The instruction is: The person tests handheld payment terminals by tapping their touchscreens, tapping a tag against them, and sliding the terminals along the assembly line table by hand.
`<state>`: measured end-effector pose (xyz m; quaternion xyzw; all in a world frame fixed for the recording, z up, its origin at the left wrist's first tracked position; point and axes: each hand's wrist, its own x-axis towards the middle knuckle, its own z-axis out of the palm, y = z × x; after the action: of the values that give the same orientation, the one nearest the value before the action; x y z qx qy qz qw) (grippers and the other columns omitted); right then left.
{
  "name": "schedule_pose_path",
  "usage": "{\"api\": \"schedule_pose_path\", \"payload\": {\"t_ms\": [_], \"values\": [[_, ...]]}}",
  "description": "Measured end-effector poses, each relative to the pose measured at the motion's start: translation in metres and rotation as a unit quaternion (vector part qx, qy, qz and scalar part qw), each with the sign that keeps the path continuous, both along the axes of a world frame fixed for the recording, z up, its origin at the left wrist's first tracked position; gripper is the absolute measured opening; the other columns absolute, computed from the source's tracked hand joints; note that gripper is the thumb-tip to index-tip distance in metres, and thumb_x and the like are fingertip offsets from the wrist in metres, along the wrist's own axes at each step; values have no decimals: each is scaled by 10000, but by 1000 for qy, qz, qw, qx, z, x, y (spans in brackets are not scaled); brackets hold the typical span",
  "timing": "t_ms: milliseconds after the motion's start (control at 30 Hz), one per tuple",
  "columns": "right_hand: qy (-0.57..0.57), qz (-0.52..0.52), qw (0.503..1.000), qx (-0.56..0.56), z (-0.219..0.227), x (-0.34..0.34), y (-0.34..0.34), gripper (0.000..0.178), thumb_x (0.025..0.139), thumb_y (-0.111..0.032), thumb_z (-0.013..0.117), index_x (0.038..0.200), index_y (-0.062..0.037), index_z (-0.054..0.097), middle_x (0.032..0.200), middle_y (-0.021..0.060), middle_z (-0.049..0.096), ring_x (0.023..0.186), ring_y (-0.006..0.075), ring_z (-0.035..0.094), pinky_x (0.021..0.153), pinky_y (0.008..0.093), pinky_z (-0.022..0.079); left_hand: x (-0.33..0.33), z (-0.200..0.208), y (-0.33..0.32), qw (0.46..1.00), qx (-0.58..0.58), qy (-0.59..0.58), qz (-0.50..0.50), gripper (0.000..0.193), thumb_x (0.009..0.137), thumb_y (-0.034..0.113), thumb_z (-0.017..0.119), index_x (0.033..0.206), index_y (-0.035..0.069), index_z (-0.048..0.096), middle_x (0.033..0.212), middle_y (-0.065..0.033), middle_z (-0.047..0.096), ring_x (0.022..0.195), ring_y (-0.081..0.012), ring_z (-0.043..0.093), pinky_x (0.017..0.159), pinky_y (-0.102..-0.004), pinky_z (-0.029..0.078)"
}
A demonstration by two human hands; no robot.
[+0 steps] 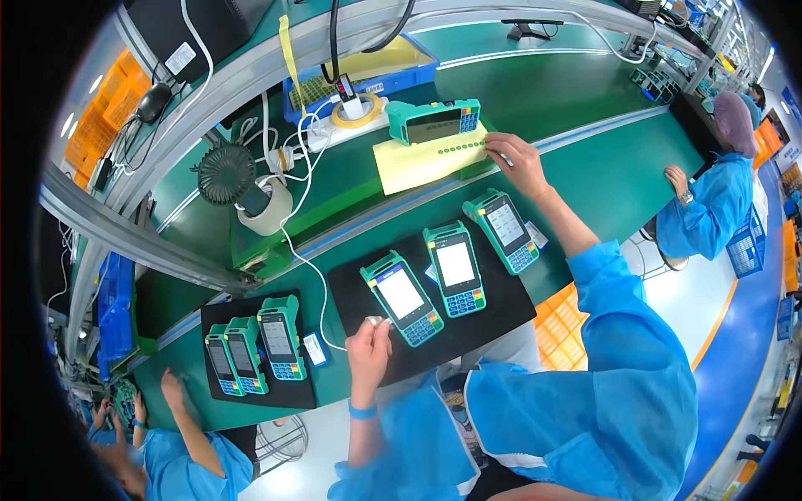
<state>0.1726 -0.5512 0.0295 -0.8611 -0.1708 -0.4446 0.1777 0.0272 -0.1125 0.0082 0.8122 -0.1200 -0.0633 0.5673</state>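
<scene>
Your left hand (368, 352) pinched a pale piece (375, 321) beside a terminal (402, 294); your right hand (516, 160) was at the right edge of the far sheet (409, 173), grip unclear. The sheet seemed light, flexible, best held there.

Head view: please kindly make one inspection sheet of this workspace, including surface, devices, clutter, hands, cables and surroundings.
Surface: green flat bench; black rectangular mat.
Job's things: three green handheld keypad terminals on the mat, screens lit; yellow rectangular sheet with a row of small green dots.
Clutter: black round fan.
Hands: right hand at the row's right end; left hand beside the leftmost terminal, grip unclear.
Cables: thin white cable crossing the bench, left of the mat.
Surroundings: blue-clothed co-worker at right, another co-worker at lower left.
</scene>
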Motion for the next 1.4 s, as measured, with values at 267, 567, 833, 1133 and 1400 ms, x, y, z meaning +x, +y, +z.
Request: {"api": "schedule_pose_path", "payload": {"t_ms": [267, 567, 833, 1133, 1400], "values": [[-19, 16, 1000, -13, 4, 3, -5, 163, 861, -48, 748, 1018, -42, 705, 1103, 96, 739, 1001, 286, 718, 864, 379, 596, 0, -1, -2, 1000, -5, 2, -2, 249, 1053, 199, 592, 926, 0, 671, 541, -6, 548, 473, -63, 504, 457, -248, 360], [24, 35, 999, -6, 10, 6, -9, 179, 867, -39, 743, 1041, -39, 704, 1123, 93, 740, 1033, 290, 707, 898, 388, 586, 0, 0, -2, 1000, 1, -2, 4, 239, 1049, 197, 591, 933, 5, 672, 546, -8, 555, 476, -68, 510, 457, -249, 369], [-5, 34, 999, -37, 3, 5, -12, 116, 881, -33, 717, 995, -30, 698, 1137, 95, 746, 1092, 297, 705, 934, 402, 584, 1, 3, -2, 1000, 4, 18, -2, 202, 1038, 160, 605, 955, -10, 675, 573, -32, 575, 506, -85, 540, 493, -266, 382], [21, 39, 997, 65, 11, -22, 36, 166, 833, 55, 746, 952, -17, 655, 1199, 120, 720, 1197, 348, 638, 964, 430, 549, -7, 2, -1, 999, 16, 13, 26, 151, 1017, 139, 625, 957, 9, 674, 601, -86, 606, 516, -167, 617, 506, -312, 432], [347, 225, 887, 205, 46, -64, 154, 67, 995, -43, 633, 1040, 6, 627, 1253, 135, 688, 1086, 223, 666, 951, 346, 536, 2, 37, -50, 954, 161, -249, 33, 231, 1002, 251, 654, 868, 69, 604, 635, -151, 652, 580, -381, 662, 500, -475, 491]]}}
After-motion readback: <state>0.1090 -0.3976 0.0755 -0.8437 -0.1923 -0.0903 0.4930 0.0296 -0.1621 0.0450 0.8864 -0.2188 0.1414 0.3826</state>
